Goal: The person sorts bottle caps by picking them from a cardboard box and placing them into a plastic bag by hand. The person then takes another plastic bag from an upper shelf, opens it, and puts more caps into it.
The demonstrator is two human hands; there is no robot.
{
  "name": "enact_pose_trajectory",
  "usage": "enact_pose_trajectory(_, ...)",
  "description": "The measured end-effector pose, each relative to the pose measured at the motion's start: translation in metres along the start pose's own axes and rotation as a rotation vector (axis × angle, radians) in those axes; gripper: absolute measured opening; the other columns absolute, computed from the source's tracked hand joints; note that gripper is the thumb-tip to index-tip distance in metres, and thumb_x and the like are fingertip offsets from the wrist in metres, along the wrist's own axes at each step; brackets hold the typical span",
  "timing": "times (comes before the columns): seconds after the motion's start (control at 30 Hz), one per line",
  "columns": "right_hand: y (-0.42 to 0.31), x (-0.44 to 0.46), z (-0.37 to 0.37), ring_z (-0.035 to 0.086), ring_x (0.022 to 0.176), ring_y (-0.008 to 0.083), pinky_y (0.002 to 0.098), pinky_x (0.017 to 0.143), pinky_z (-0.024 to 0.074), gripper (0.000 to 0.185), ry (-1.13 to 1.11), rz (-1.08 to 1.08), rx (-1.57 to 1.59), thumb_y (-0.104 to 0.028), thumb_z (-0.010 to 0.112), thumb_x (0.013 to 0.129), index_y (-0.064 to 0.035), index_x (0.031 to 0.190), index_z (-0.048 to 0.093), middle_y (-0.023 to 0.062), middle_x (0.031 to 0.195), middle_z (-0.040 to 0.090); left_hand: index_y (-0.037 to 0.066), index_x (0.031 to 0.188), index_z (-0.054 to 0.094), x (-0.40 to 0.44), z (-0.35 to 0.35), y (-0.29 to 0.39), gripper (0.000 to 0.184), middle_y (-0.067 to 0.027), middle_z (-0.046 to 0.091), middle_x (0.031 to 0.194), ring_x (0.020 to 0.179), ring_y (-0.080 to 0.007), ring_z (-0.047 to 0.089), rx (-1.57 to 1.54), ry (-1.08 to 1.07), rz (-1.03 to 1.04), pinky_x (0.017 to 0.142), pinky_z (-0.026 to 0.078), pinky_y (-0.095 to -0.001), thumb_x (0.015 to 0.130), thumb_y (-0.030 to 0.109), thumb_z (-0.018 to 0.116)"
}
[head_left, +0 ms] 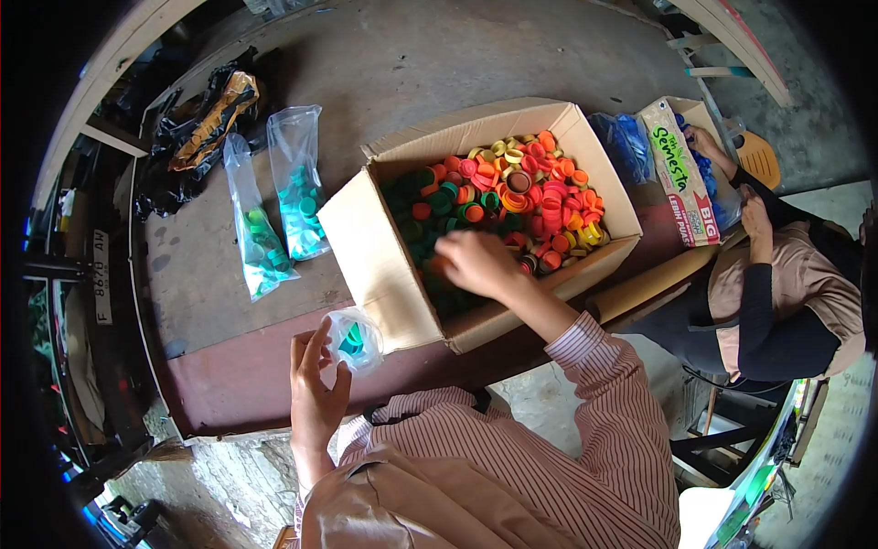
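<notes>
My left hand (315, 384) is closed on the rim of a clear plastic bag (368, 355) with green bottle caps (352, 339) inside. The bag is held over the table's front edge, by the box's folded-out flap. My right hand (480, 265) reaches into the left part of an open cardboard box (389, 274), back of the hand up. Its fingers point down among the shaded caps and are mostly hidden, so their grip does not show. Red, orange, yellow and brown bottle caps (549, 197) fill the right part of the box, with dark green ones (439, 201) at left.
Two clear bags of green caps, a slim bag (251, 220) and a wider bag (297, 183), lie left of the box. Black plastic (197, 128) is crumpled behind them. At right, a co-worker's hand (704, 145) is at a smaller printed box (681, 174) with blue items.
</notes>
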State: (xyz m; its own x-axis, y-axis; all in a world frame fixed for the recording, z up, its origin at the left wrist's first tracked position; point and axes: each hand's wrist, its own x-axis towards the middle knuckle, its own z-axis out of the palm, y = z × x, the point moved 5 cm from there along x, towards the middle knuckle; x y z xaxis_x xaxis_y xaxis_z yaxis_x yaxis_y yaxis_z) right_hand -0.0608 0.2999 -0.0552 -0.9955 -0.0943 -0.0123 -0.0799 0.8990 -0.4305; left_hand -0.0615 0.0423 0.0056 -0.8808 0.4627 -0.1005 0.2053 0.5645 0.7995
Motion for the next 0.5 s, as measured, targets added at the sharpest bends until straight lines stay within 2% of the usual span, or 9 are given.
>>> enact_pose_trajectory(0.07,0.013,-0.002,-0.015,0.060,0.069,0.0325,0.0415,0.060,0.0502,0.019,0.129,0.172,-0.008,-0.011,0.063,0.073,-0.0043,0.089,0.055,0.0130,0.081,0.058,0.002,0.125,0.048,-0.001,0.000,0.000,0.054,-0.0123,0.049,0.101,0.084,-0.0205,0.051,-0.002,0.000,-0.003,0.077,0.049,-0.0308,0.072,-0.009,0.051)
enact_pose_trajectory(0.13,0.007,-0.008,-0.019,0.060,0.068,0.0315,0.0414,0.060,0.0500,0.022,0.144,0.212,-0.113,-0.009,0.063,0.071,-0.0051,0.091,0.055,0.0125,0.085,0.058,0.002,0.125,0.048,0.000,0.000,0.002,0.055,-0.0122,0.049,0.101,0.083,-0.0204,0.051,0.029,-0.009,0.003,0.077,0.049,-0.0307,0.072,-0.009,0.051)
enact_pose_trajectory(0.2,-0.007,-0.008,-0.006,0.061,0.069,0.0305,0.0399,0.060,0.0504,0.024,-0.029,-0.033,-0.133,-0.005,0.063,0.067,-0.0039,0.090,0.056,0.0127,0.091,0.058,0.002,0.125,0.048,0.001,0.001,0.002,0.055,-0.0122,0.049,0.101,0.083,-0.0203,0.051,0.026,-0.008,0.003,0.077,0.049,-0.0308,0.072,-0.009,0.051)
enact_pose_trajectory(0.23,-0.010,-0.009,0.007,0.061,0.070,0.0305,0.0398,0.061,0.0506,0.021,-0.131,-0.146,-0.130,-0.003,0.063,0.063,-0.0019,0.083,0.057,0.0130,0.089,0.059,0.002,0.125,0.048,0.000,0.001,0.001,0.055,-0.0122,0.049,0.101,0.083,-0.0203,0.051,0.024,-0.008,-0.001,0.077,0.049,-0.0309,0.072,-0.009,0.051)
enact_pose_trajectory(0.27,-0.012,-0.009,0.013,0.062,0.073,0.0315,0.0405,0.062,0.0507,0.016,-0.158,-0.147,-0.130,-0.003,0.064,0.061,-0.0009,0.075,0.058,0.0126,0.084,0.060,0.002,0.125,0.048,0.000,0.001,0.001,0.055,-0.0122,0.049,0.101,0.083,-0.0203,0.051,0.027,-0.010,0.001,0.077,0.049,-0.0309,0.072,-0.009,0.051)
enact_pose_trajectory(0.37,-0.008,0.001,0.009,0.062,0.074,0.0319,0.0408,0.063,0.0505,0.015,-0.063,-0.068,-0.097,-0.005,0.066,0.060,-0.0003,0.074,0.059,0.0143,0.081,0.060,0.002,0.125,0.048,-0.001,0.001,0.002,0.054,-0.0122,0.049,0.100,0.083,-0.0200,0.051,0.024,0.005,0.006,0.077,0.049,-0.0311,0.072,-0.009,0.051)
enact_pose_trajectory(0.43,-0.011,0.003,0.020,0.063,0.071,0.0303,0.0405,0.061,0.0500,0.003,-0.328,-0.048,-0.220,0.000,0.062,0.063,-0.0026,0.065,0.061,0.0150,0.071,0.061,0.002,0.125,0.048,-0.001,0.000,0.001,0.054,-0.0122,0.049,0.100,0.083,-0.0199,0.051,0.038,0.005,0.013,0.076,0.049,-0.0312,0.072,-0.009,0.051)
enact_pose_trajectory(0.47,-0.012,0.001,0.031,0.064,0.075,0.0293,0.0395,0.061,0.0504,0.003,-0.305,-0.063,-0.276,0.000,0.061,0.065,-0.0028,0.065,0.063,0.0158,0.072,0.063,0.002,0.125,0.048,-0.001,0.000,0.002,0.054,-0.0122,0.049,0.100,0.083,-0.0199,0.051,0.039,0.006,0.015,0.076,0.049,-0.0312,0.072,-0.009,0.051)
enact_pose_trajectory(0.5,-0.012,-0.004,0.037,0.064,0.074,0.0295,0.0391,0.061,0.0501,0.002,-0.146,-0.079,-0.262,-0.001,0.061,0.066,-0.0024,0.066,0.062,0.0156,0.072,0.063,0.002,0.125,0.048,-0.001,-0.001,0.003,0.054,-0.0122,0.049,0.100,0.083,-0.0200,0.051,0.035,0.012,0.016,0.076,0.049,-0.0311,0.072,-0.009,0.051)
